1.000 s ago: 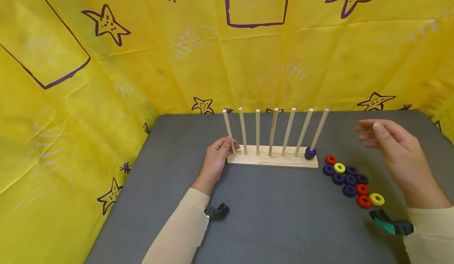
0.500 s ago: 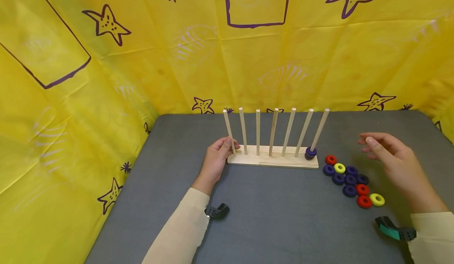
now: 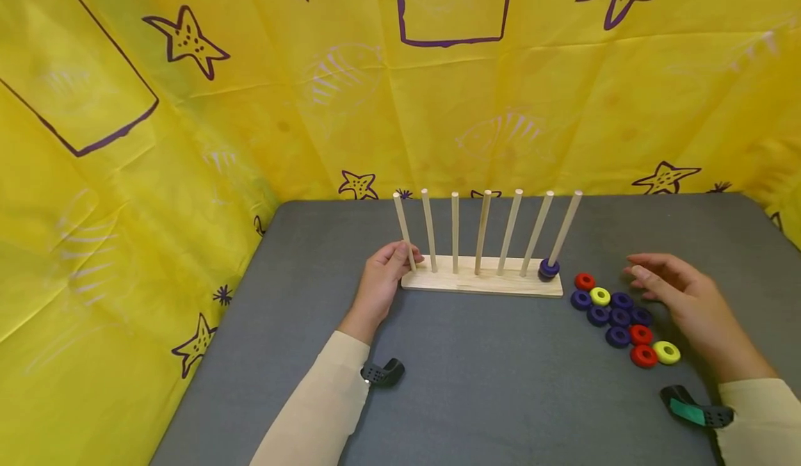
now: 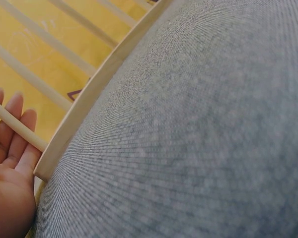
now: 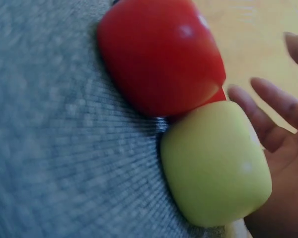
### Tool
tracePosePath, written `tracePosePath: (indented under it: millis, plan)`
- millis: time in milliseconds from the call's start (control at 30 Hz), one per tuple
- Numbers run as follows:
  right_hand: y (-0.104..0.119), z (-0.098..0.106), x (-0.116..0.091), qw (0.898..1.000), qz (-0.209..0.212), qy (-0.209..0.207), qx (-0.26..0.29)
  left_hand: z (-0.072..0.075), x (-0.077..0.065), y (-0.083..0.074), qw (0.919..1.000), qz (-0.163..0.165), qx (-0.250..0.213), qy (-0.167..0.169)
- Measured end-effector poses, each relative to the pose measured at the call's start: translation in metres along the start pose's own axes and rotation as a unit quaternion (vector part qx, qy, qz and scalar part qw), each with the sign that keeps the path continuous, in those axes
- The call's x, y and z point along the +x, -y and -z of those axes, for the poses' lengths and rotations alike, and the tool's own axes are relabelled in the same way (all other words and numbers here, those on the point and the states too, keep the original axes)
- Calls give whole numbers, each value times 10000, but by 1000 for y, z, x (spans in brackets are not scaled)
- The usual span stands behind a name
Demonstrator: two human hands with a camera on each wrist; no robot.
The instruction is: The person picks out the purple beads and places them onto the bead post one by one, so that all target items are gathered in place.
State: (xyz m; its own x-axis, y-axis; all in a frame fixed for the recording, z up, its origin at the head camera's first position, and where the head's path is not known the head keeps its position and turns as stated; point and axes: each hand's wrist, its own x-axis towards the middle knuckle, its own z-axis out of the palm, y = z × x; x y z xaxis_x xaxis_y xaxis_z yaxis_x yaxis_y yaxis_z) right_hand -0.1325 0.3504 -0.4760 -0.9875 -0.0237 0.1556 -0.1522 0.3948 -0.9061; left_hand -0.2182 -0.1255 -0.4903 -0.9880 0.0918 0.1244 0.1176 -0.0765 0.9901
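A wooden peg rack (image 3: 466, 283) stands on the grey table, with several upright pegs in a row. At its left end my left hand (image 3: 383, 271) holds the outermost peg (image 3: 403, 229) near its base, thumb in front and fingers behind; the left wrist view shows the fingers (image 4: 15, 144) behind that peg. Dark purple rings (image 3: 548, 269) sit at the foot of the rightmost peg. My right hand (image 3: 694, 302) hovers just right of the loose rings, fingers loosely bent and nothing visible in them. In the right wrist view it is beside a yellow ring (image 5: 216, 163) and a red ring (image 5: 161, 54).
Loose rings lie in a slanting cluster right of the rack: several purple rings (image 3: 620, 316), red rings (image 3: 644, 355) and yellow rings (image 3: 599, 296). A yellow patterned cloth (image 3: 438, 104) hangs behind and left of the table (image 3: 475, 396).
My right hand has come down and slightly left, closer to the loose rings. The left hand and the rack have stayed in place.
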Motion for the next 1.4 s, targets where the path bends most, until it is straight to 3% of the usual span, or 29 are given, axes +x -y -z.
tracePosePath:
  millis: [200,500,767,1400]
  plan:
    - [-7,-2,-2,9991,-162,166,-364,1,0,0,10000,7,6,14]
    - [-10,-7,1,9927,15,430,-1128,3,1,0,10000,23,92,20]
    - [-10,-7,4,9870,-84,370,-1561,2,2,-1,10000,14,53,1]
    - [-14,-4,4,9856,-29,330,-1661,1,0,-1,9999,9,81,64]
